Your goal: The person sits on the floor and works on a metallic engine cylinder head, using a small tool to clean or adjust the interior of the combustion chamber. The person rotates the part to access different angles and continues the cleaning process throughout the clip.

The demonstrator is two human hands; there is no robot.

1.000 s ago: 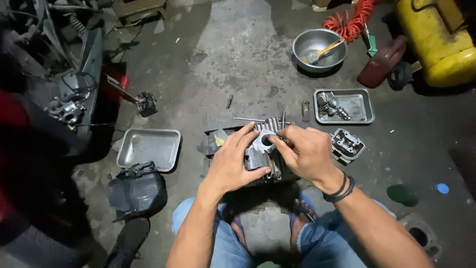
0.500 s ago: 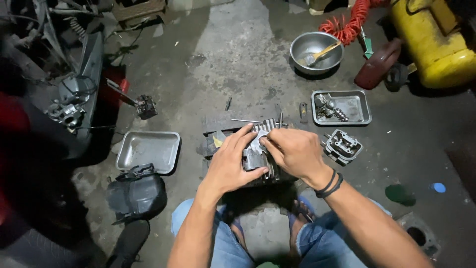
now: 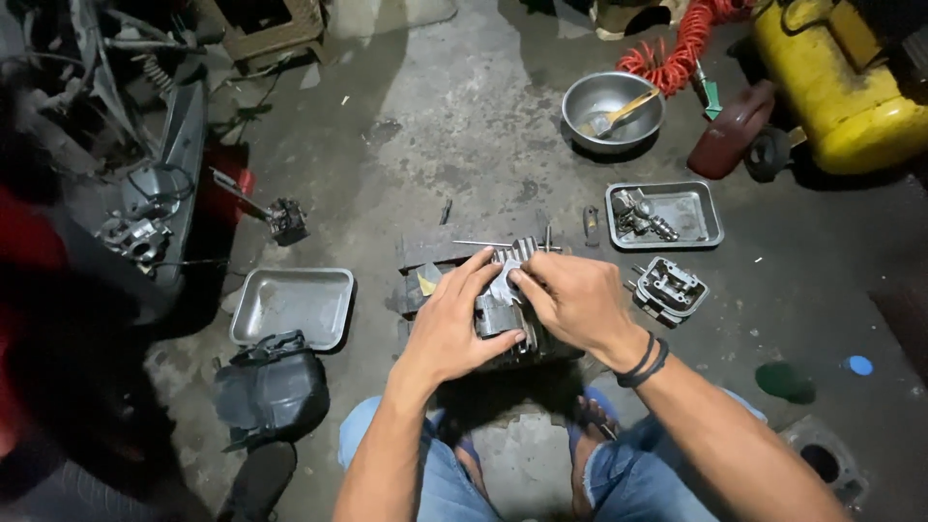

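On concrete floor, between the knees: finned engine cylinder on its block. Left hand cups its side, fingers curled around it; right hand presses on top, fingertips pinched at the fins. Risk: 2 thin studs (projecting behind) could bend if the cylinder tilts; the cylinder head nearby could get knocked.

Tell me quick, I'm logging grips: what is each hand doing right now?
Left hand: closed around the grey finned metal engine cylinder, holding it.
Right hand: fingers curled on the cylinder's top; grip cannot be told.
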